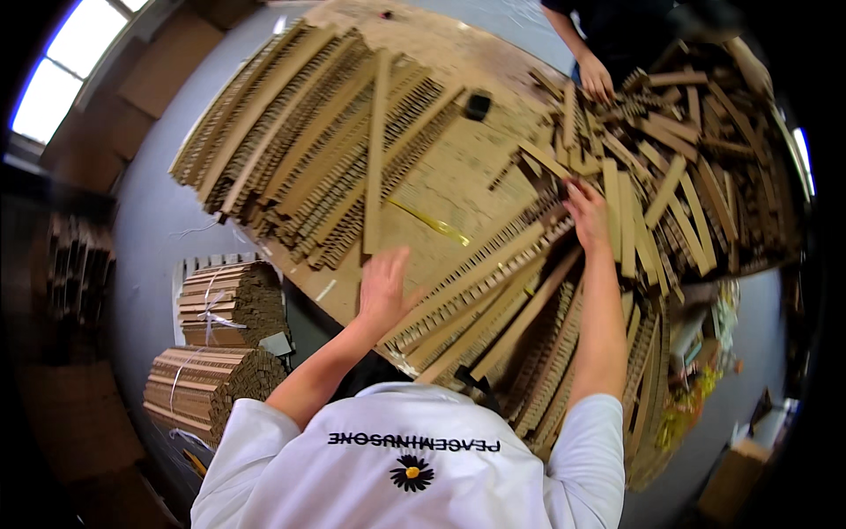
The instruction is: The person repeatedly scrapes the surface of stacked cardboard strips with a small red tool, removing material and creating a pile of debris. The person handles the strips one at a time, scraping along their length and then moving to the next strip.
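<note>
Grip: your L hand (385,286) spread apart; R hand (589,212) at flat tan cardboard strip (542,160) over tan desk (449,181), clamp unclear. Notched brown cardboard rows (291,132) lined up; jumbled cardboard-strip heap (665,207) prob. unsorted.

Glaring window (86,40) at upper left, bent edges, black fisheye rim, slight blur
</note>
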Available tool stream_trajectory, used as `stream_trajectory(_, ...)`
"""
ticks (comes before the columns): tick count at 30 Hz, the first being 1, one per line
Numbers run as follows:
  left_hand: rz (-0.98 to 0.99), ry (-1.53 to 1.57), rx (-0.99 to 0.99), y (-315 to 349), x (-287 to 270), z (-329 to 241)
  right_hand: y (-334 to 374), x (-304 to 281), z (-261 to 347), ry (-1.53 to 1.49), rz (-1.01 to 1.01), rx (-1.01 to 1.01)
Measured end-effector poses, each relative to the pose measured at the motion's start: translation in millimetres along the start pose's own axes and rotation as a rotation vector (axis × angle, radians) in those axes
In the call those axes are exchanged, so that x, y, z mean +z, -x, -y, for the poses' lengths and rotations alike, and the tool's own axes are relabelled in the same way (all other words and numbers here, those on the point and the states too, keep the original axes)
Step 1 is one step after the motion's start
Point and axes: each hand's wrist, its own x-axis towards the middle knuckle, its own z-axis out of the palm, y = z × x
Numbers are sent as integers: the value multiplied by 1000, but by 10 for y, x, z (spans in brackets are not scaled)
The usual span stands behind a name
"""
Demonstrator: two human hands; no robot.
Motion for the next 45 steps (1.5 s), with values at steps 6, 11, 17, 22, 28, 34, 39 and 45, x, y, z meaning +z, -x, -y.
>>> stream_trajectory(6, -130, -378, -456, -875, 74, 511, 390, 402, -114, 70, 99, 109)
stream_trajectory(11, -175, -437, -221, -820, -489, 1281, 1152, 603, -270, -160, 20, 107)
stream_trajectory(17, 110, -128, -59, -475, -190, 317, 1586, 464, -669, -413, -20, 12)
stream_trajectory(22, 490, -88, -115, 275, 334, -506, 1556, 1013, -491, -103, 26, 17)
stream_trajectory(28, 524, 7, -137, 358, 313, -254, 1719, 933, -638, -242, -105, 32)
stream_trajectory(34, 498, 6, -91, 637, 24, 466, 1883, 582, -624, -119, -108, 44)
stream_trajectory(39, 446, -6, -101, 759, -21, 332, 1275, 1249, -381, -223, 19, -53)
stream_trajectory(45, 414, -45, -239, 904, 124, 197, -117, 1935, -626, -126, 85, 144)
